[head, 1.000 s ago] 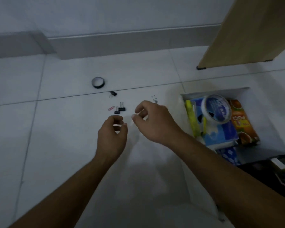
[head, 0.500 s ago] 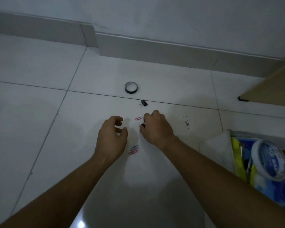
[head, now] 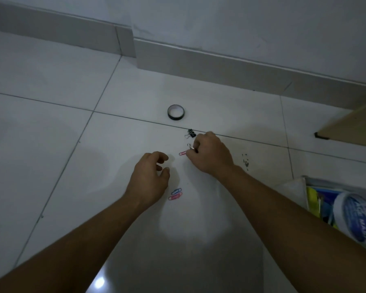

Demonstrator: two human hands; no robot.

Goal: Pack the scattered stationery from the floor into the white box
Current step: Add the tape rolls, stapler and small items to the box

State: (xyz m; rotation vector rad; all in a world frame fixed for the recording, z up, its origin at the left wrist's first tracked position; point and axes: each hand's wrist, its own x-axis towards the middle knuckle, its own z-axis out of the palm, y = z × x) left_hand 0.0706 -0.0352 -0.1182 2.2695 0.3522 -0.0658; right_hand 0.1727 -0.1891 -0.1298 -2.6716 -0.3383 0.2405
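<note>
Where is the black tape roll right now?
In the head view the black tape roll lies on the floor near the centre, just beyond a tile joint, with a black binder clip nearest, slightly to its right.

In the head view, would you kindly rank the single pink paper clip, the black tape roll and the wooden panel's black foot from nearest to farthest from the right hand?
1. Pink paper clip: at the fingertips of the right hand, which pinches a binder clip.
2. Black tape roll: farther out, beyond the hand.
3. Wooden panel's black foot: far to the right.
</note>
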